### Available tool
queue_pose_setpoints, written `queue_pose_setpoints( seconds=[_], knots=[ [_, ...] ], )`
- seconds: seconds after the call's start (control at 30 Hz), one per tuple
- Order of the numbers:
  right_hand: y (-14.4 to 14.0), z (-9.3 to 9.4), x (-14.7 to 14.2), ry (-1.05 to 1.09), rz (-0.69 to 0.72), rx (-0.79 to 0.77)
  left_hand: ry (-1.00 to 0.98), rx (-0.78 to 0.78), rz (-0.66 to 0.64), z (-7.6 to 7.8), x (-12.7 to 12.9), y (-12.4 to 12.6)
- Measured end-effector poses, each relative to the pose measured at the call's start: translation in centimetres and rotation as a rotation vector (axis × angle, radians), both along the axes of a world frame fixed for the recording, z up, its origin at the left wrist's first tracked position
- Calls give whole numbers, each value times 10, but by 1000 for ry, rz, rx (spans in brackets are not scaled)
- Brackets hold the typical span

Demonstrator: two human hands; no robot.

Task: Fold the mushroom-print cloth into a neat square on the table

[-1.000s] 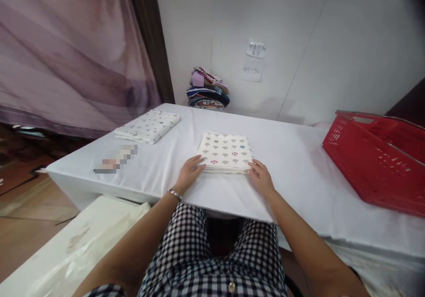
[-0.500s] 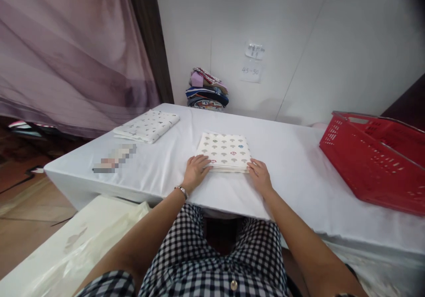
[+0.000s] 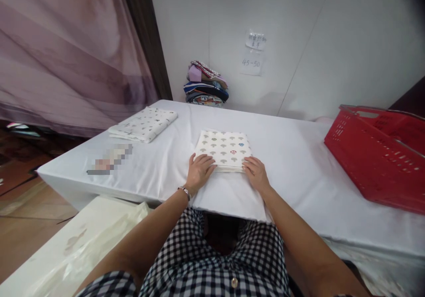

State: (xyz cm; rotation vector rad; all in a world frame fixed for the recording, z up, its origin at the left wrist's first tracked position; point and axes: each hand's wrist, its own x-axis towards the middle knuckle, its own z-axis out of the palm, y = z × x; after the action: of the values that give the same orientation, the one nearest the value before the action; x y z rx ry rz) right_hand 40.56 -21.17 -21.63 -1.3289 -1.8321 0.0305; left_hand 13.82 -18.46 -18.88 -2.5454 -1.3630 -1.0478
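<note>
Both hands have slid inward: left hand (image 3: 200, 171) and right hand (image 3: 255, 172), fingers spread, press flat on the folded patterned cloth (image 3: 224, 149), pinning its near edge to the white table (image 3: 299, 164).

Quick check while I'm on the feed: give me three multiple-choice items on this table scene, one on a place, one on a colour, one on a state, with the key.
1. Where is the red plastic basket?
A. right end of the white-covered table
B. left end
C. on the floor

2. What colour is the near folded cloth with the small tree print?
A. blue
B. cream
C. black

3. How are the left hand and right hand?
A. raised
B. flat on the cloth's near corners
C. in the basket

Key: 1 A, it sits far right; 2 B, pale ground; 3 B, palms down.
</note>
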Motion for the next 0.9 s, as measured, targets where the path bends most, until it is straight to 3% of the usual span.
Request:
queue_pose_setpoints(
  seconds=[0.43,0.9],
  knots=[
    [-2,4,-2,142,11,-33,-9,10,-11,0,6,2],
    [-7,4,-4,-39,29,46,10,-32,-71,-3,6,0]
  ],
)
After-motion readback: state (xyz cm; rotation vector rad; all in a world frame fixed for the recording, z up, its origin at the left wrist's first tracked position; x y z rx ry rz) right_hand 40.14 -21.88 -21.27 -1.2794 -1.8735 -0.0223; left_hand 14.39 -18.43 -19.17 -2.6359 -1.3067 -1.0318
